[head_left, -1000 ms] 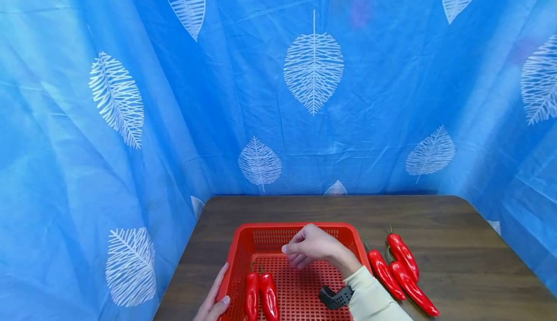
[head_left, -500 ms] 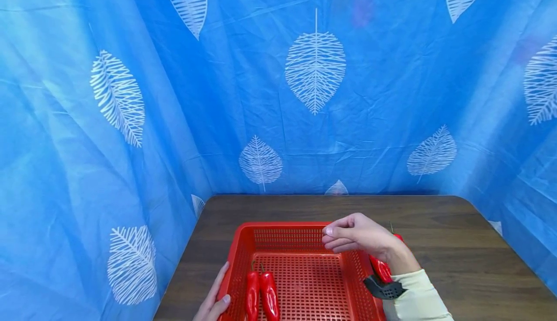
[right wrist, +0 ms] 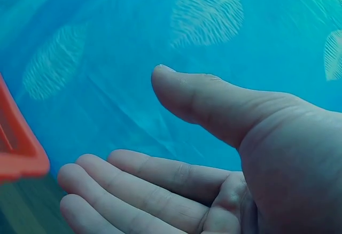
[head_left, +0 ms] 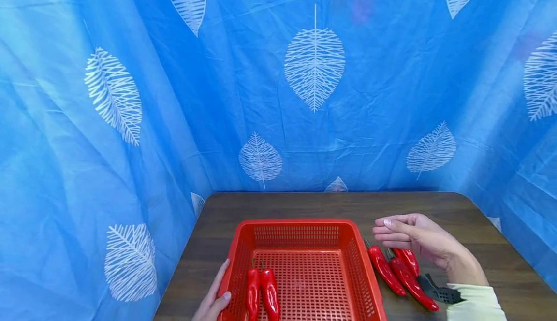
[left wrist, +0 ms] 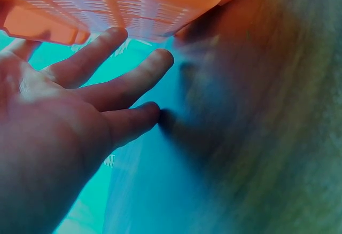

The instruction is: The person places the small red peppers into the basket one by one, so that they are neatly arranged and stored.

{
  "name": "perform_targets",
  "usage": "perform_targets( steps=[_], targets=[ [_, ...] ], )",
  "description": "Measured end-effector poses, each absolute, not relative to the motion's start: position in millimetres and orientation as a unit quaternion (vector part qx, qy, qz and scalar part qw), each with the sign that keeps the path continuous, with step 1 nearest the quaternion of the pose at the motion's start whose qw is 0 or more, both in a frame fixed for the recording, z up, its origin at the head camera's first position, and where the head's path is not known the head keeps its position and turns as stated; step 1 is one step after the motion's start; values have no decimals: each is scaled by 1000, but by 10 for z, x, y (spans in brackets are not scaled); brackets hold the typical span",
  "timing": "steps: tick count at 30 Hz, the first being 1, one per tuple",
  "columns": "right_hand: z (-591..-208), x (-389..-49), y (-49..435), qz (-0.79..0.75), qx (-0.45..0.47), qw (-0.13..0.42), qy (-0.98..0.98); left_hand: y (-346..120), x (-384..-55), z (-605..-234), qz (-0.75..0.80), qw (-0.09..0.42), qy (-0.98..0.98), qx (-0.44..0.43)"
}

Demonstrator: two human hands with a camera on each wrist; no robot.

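The right hand hangs over the loose peppers, its grip wide and holding nothing: the fingers lie nearly straight, the thumb well apart from them. Below it on the counter, just right of the red basket, lie the near pepper, the middle pepper and the far pepper (this last partly covered by the hand). Inside the basket, at its left, the outer pepper and the inner pepper lie side by side. The left hand rests at the basket's left wall, fingers spread, gripping nothing tightly.

To take one well, I'd come down over a single body and pinch around its middle, since the glossy skin looks slippery. The three lie close together, so a loose finger could nudge a neighbour. Light left-hand contact should steady the basket.
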State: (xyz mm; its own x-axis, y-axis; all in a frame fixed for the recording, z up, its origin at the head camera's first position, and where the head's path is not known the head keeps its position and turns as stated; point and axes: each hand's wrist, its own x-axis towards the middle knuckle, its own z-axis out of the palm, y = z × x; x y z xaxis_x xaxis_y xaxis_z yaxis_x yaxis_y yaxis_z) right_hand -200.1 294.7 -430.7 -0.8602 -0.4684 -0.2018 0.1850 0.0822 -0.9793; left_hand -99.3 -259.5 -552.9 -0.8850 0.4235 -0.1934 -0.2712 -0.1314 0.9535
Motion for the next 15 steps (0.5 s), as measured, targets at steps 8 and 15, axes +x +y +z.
perform_targets(
  steps=[8, 15],
  targets=[
    [-4455, -1907, 3359, -688, -94, 258, 671, -2586, -966, -5476, 757, 250, 603, 30],
    [-4581, -1803, 3617, -699, -82, 276, 655, -2568, -957, -5480, 763, 250, 595, 36]
  ],
)
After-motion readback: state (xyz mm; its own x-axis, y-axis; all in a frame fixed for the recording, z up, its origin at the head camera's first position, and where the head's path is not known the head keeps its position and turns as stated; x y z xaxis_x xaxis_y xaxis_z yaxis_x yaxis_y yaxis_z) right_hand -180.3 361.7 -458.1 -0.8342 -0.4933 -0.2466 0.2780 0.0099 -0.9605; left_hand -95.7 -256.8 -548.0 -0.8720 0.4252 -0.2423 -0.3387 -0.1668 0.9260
